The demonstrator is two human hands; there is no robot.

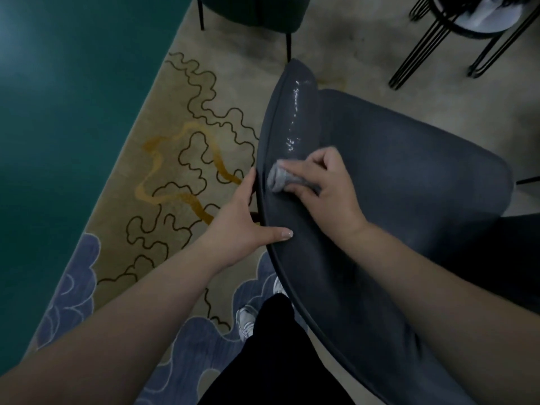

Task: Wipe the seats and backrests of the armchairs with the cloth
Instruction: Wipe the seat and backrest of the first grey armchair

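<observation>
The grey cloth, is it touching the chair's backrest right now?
Touching. In the head view the right hand presses the bunched grey cloth flat against the backrest, with no gap between them.

A beige rug (181,159) with dark squiggly outlines, an ochre streak and blue-grey cloud shapes covers the floor — from six o'clock up toward twelve. At nine o'clock lies a plain teal floor (58,112). At twelve stands a dark green chair (251,10) on thin black legs; at one o'clock, a black wire-legged stool (467,30). The light is dim.
</observation>
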